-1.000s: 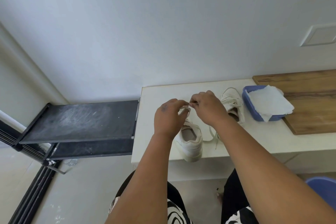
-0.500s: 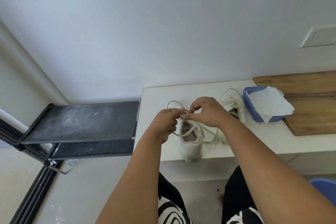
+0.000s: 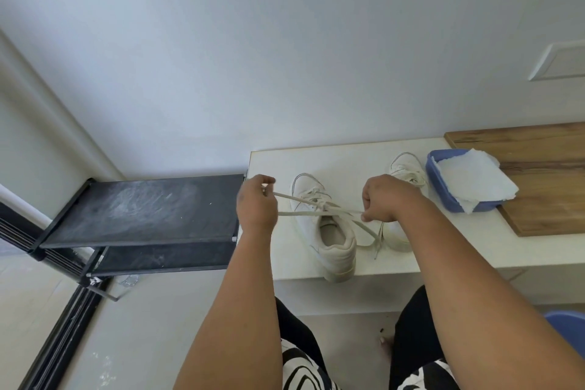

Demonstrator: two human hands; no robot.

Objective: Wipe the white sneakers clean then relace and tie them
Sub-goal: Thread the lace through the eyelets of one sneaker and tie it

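Shoe: near sneaker (image 3: 329, 231) on the table (image 3: 348, 161), heel over the edge.
Hands: your left hand (image 3: 255, 206) and right hand (image 3: 384, 199) each pinch the lace (image 3: 316, 213), pulled apart.
Risk: uneven pull probably gives you lopsided loops, or drags the shoe off.

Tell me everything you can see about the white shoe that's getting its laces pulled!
The near white sneaker looks like smooth leather with a thick pale sole and a padded collar. It stands upright on the white tabletop, toe toward the wall, heel slightly over the front edge. Its off-white lace is threaded and crossed above the tongue. The left hand and right hand each grip the lace, stretching it sideways.
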